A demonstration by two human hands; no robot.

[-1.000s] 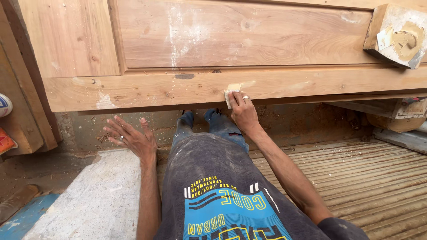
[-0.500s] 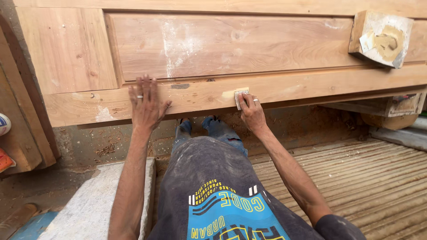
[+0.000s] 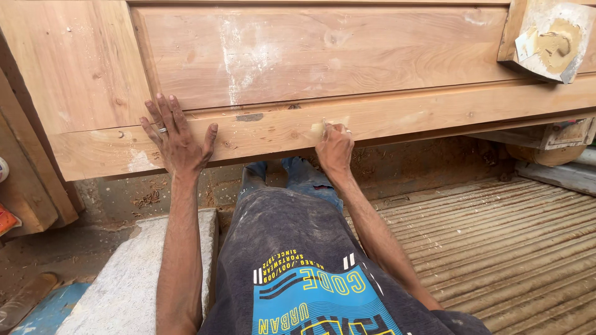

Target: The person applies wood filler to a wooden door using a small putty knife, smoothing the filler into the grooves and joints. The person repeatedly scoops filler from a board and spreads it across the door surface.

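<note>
A big pale wooden door panel [image 3: 347, 56] lies across the view in front of me. My left hand [image 3: 177, 139] rests flat on its lower rail [image 3: 434, 111], fingers spread, holding nothing. My right hand [image 3: 335, 149] presses against the same rail near the middle, fingers curled on a small flat scraper piece that is almost hidden under them. A pale filler patch [image 3: 318, 128] shows on the wood just left of the fingertips. My legs in dusty dark shorts reach under the door.
A wooden block [image 3: 549, 40] smeared with tan filler sits on the door at top right. A grey stone slab [image 3: 130, 273] lies lower left, a ribbed sheet [image 3: 509, 248] lower right. Planks [image 3: 25, 174] lean at left. Wood offcuts [image 3: 546, 149] lie under the door's right end.
My left hand rose from beside my leg onto the door rail, then slid slightly left. My right hand moved right along the rail, then back left, and now covers the scraper piece.
</note>
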